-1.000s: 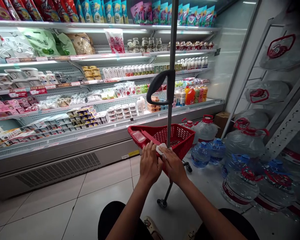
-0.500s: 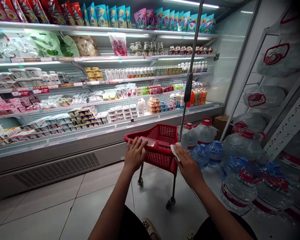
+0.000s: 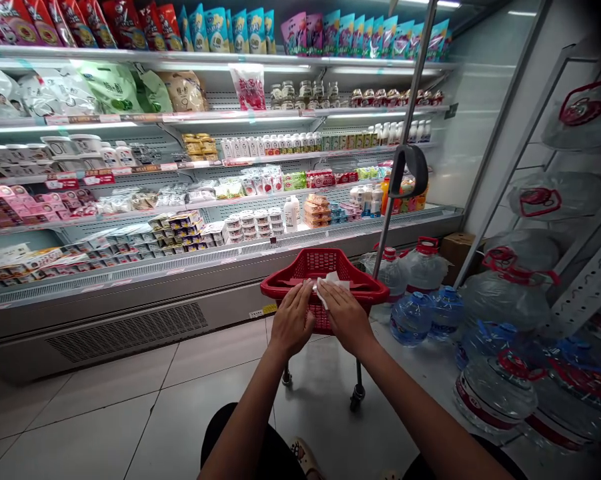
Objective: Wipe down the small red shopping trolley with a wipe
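Note:
A red plastic shopping basket [image 3: 275, 288] sits on a wheeled stand in front of me, its mesh walls partly hidden by my hands. My left hand [image 3: 293, 321] lies over its near rim, fingers extended together across the edge and thumb lower against the front. Close beside it, my right hand [image 3: 347, 319] presses a white tissue [image 3: 333, 277] onto the same rim. Part of the tissue sticks out past the fingers. Behind the basket's right side rises a metal pole [image 3: 384, 233] with a dark loop handle [image 3: 411, 172].
An open refrigerated display case [image 3: 145, 283] spans the far side, its shelves stocked with pouches, tubs, bottles and boxes. Large water bottles [image 3: 495, 387] stand on the right floor beside a rack [image 3: 585, 293]. A cardboard box [image 3: 455, 248] is behind them. Tiled floor [image 3: 105, 413] lies below.
My right hand has moved left along the rim with the tissue, close to my left hand. The basket and its pole have turned, and the loop handle now shows its opening.

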The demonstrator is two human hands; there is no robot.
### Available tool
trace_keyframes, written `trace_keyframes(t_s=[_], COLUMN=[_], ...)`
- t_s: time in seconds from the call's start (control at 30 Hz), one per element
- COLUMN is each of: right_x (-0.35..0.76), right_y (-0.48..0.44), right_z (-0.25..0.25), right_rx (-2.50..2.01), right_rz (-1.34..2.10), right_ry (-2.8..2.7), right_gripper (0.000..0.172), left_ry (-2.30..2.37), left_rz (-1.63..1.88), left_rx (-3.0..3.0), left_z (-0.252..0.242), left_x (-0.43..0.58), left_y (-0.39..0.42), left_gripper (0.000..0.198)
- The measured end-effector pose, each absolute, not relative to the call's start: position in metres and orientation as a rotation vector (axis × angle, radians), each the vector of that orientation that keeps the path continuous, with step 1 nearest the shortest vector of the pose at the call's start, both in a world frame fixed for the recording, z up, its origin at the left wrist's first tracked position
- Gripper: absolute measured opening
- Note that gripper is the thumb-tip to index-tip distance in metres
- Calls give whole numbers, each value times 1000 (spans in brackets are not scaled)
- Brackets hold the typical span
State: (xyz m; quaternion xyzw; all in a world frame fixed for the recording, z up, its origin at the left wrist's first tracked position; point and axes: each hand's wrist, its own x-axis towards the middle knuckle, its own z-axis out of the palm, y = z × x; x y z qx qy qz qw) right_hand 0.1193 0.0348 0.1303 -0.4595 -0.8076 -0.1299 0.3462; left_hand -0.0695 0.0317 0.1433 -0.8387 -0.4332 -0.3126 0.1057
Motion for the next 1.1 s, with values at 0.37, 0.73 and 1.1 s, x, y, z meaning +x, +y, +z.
trace_keyframes(t_s=[0.37,0.73,1.1], right_x=[189,165,150], right_y=[46,55,73], right_z=[122,134,133], right_rx=[-1446,-1189,-1296], right_rz=[-257,-177,-198], right_ry=[-1914,-2088,-1990], right_gripper=[50,52,51], left_ry=[-1329,-1178,-1342], left_rz=[-915,-913,-935], left_rx=[-2397,-2481,-2281], left_z=[137,141,129], left_x=[-54,-53,-48], left_y=[29,25,16], left_gripper=[72,74,79])
